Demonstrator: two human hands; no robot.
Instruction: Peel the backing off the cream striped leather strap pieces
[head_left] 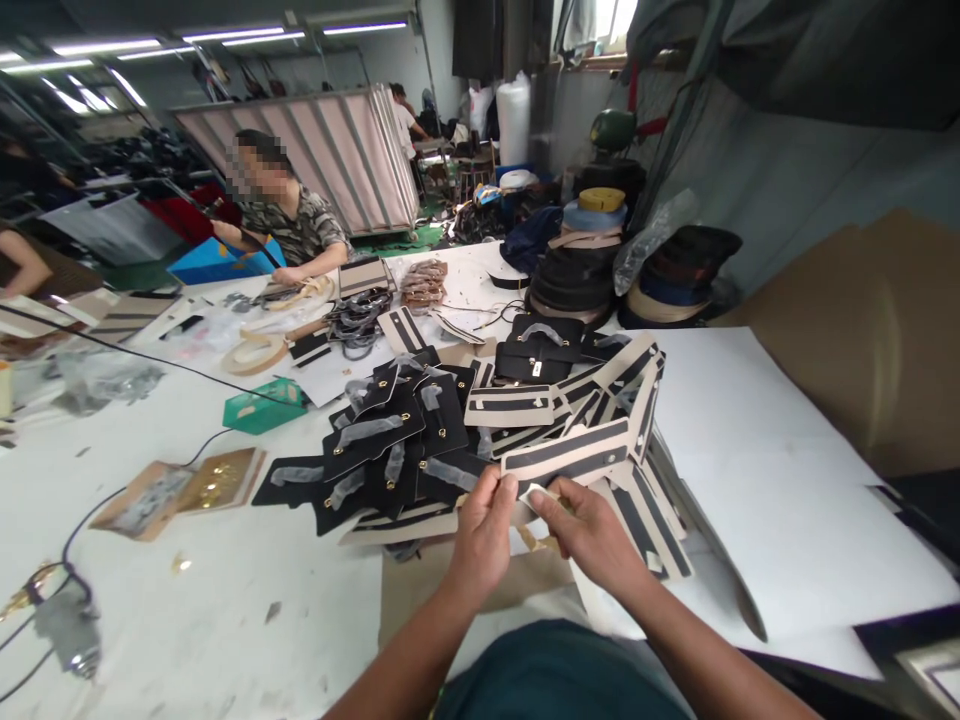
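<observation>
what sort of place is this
Probably a bag-making workshop: black panels with wrapped handles lie heaped on a long white table, rolls of strap are stacked at its far side, and a co-worker sits across it.

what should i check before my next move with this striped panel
1. Left hand gripping the striped panel: ok, at its left end.
2. Right hand at the panel's near edge: ok, thumb on a small pale piece.
3. Held panel free of the striped panels behind: cannot tell, they overlap in view.
4. Gold parts away from both hands: ok, off to the left.
5. Co-worker's hand clear: ok, across the table.
</observation>
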